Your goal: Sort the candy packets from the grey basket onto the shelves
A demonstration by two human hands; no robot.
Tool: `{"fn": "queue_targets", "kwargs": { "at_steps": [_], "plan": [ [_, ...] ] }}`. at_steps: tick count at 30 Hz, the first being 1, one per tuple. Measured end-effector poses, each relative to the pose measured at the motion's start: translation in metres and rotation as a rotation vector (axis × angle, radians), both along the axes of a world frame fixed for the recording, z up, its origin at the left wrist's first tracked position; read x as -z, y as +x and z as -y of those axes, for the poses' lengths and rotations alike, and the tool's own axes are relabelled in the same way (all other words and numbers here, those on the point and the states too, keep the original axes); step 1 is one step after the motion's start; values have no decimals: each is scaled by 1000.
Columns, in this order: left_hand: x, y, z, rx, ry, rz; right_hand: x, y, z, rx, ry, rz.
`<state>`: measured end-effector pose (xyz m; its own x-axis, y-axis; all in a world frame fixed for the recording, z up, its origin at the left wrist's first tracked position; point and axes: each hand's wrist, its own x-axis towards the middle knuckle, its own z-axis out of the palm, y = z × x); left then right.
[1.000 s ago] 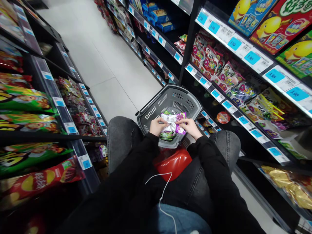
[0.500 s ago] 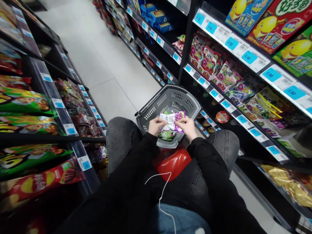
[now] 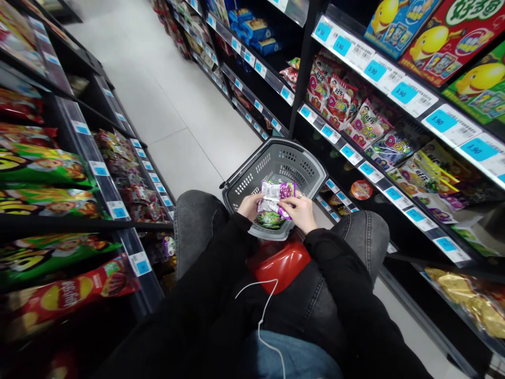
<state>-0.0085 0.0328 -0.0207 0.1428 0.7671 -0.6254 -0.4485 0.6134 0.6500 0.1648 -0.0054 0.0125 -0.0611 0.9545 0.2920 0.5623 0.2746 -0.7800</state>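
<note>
Both my hands meet over a grey plastic shopping basket point(image 3: 260, 169) that stands on the floor in front of my knees. My left hand point(image 3: 251, 206) and my right hand point(image 3: 302, 212) are closed on the two ends of a purple and white snack packet point(image 3: 275, 195), held just above the basket. Under it, a green packet point(image 3: 269, 220) lies inside the basket. My arms are in black sleeves and I crouch in grey jeans. A red object point(image 3: 281, 263) sits between my legs, with a white cable point(image 3: 263, 310) running over it.
I am in a shop aisle with a pale tiled floor point(image 3: 173, 105). Dark shelves of crisp bags point(image 3: 47, 168) line the left. Shelves of sweet packets point(image 3: 355, 121) with blue price tags point(image 3: 404, 92) line the right, close to the basket.
The purple packet has shifted slightly lower and turned a little between my hands. The view has barely moved.
</note>
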Motion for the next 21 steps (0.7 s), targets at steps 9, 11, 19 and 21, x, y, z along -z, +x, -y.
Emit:
{"fn": "queue_targets", "kwargs": {
  "at_steps": [9,11,19,21],
  "plan": [
    [-6,-3,0,-11,77,-38,-4,13,-10,75,-160,-50],
    [-6,-1,0,-40,99,-47,-1,13,-11,117,-205,-86],
    [-14,6,11,219,172,80,1,19,-16,112,-318,-200],
    [-17,6,13,296,145,111,-1,22,-17,60,-330,-237]
  ]
}}
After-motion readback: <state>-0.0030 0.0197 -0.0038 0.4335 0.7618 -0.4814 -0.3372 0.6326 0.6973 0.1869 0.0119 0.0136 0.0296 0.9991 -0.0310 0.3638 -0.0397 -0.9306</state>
